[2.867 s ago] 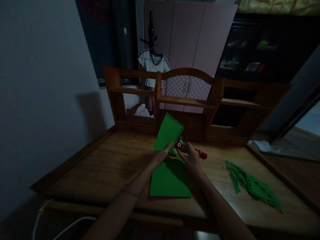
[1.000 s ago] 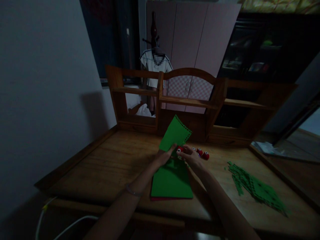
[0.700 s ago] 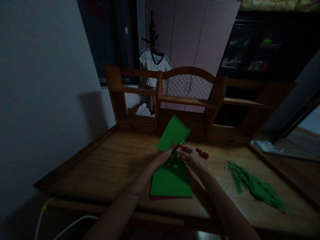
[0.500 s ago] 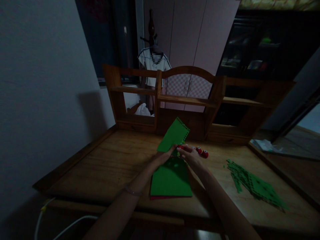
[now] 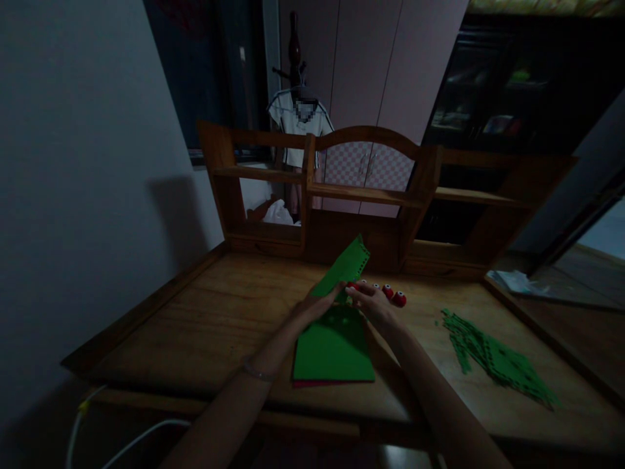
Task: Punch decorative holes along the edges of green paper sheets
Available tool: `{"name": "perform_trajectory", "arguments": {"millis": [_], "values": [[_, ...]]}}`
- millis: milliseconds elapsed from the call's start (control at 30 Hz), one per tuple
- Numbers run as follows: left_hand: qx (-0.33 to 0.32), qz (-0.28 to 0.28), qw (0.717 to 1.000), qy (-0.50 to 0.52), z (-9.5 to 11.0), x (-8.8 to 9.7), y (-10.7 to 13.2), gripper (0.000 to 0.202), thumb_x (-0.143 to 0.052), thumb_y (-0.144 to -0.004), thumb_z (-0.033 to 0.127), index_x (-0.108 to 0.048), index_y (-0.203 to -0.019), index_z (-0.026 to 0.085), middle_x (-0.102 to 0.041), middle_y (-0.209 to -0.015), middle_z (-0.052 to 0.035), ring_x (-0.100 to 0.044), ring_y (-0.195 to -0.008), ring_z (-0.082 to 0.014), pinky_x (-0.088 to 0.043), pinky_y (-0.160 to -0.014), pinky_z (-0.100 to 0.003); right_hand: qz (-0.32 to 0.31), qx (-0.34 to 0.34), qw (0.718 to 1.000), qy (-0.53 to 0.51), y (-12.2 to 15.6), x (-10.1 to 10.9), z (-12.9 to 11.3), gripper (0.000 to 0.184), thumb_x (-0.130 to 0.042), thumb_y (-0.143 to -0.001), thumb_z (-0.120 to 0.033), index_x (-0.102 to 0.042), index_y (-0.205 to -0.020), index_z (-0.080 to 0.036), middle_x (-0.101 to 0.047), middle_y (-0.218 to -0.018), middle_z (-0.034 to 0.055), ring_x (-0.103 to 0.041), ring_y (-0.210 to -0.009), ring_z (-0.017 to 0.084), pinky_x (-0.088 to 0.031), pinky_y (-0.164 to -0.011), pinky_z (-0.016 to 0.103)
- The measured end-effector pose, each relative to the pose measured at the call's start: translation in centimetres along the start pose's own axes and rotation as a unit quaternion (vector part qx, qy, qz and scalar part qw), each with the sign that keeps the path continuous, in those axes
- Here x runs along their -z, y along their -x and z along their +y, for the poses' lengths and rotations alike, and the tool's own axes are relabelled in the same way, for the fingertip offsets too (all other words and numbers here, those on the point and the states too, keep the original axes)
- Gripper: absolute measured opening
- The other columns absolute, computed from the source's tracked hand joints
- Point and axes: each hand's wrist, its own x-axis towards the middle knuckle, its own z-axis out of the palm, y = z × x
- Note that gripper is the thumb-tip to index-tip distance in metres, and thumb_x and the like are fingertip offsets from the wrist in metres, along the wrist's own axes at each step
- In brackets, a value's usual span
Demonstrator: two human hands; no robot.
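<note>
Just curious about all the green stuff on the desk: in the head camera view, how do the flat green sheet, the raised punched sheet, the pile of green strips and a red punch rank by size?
Largest to smallest:
1. Flat green sheet and pile of green strips: look alike in spread, so I won't rank them.
2. Raised punched sheet, tilted away, so unsure.
3. Red punch, clearly smallest.

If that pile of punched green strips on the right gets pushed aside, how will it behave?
The green strips look thin and loosely heaped, so they would probably scatter and slide rather than move together. Their punched edges look flimsy and may snag or tear. They seem very light on the wooden desk.
</note>
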Motion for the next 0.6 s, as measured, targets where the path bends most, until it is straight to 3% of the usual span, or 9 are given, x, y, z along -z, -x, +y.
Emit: {"name": "perform_trajectory", "arguments": {"millis": [133, 300, 600], "values": [[-0.086, -0.034, 0.995, 0.030, 1.2, 0.0, 0.9, 0.058, -0.041, -0.071, 0.067, -0.066, -0.087, 0.018, -0.068, -0.083, -0.0069, -0.063, -0.076, -0.0204, -0.048, -0.065, -0.026, 0.002, 0.009, 0.999, 0.034, 0.1, 0.1, -0.1, 0.033, -0.075, -0.056, -0.036, -0.064, -0.081, -0.018, -0.062, -0.072, 0.0003, -0.052, -0.058, 0.010, -0.037, -0.052, 0.022], [-0.195, -0.045, 0.978, 0.057, 1.4, -0.4, 0.8, 0.055, -0.039, -0.077, 0.060, -0.061, -0.103, 0.017, -0.067, -0.089, -0.0059, -0.061, -0.084, -0.0200, -0.049, -0.067, -0.027, 0.004, 0.012, 0.999, 0.039, 0.3, -0.1, -0.3, 0.037, -0.074, -0.056, -0.039, -0.064, -0.086, -0.020, -0.065, -0.085, 0.0024, -0.058, -0.070, 0.014, -0.041, -0.062, 0.024], [-0.259, -0.067, 0.963, 0.044, 0.2, -0.7, -0.7, 0.049, -0.039, -0.081, 0.051, -0.060, -0.103, 0.012, -0.064, -0.091, -0.0085, -0.060, -0.082, -0.0201, -0.049, -0.066, -0.027, 0.012, 0.014, 0.999, 0.047, 0.5, -0.5, -0.6, 0.038, -0.073, -0.055, -0.041, -0.065, -0.085, -0.019, -0.066, -0.082, 0.0043, -0.059, -0.072, 0.017, -0.043, -0.064, 0.027]]}}
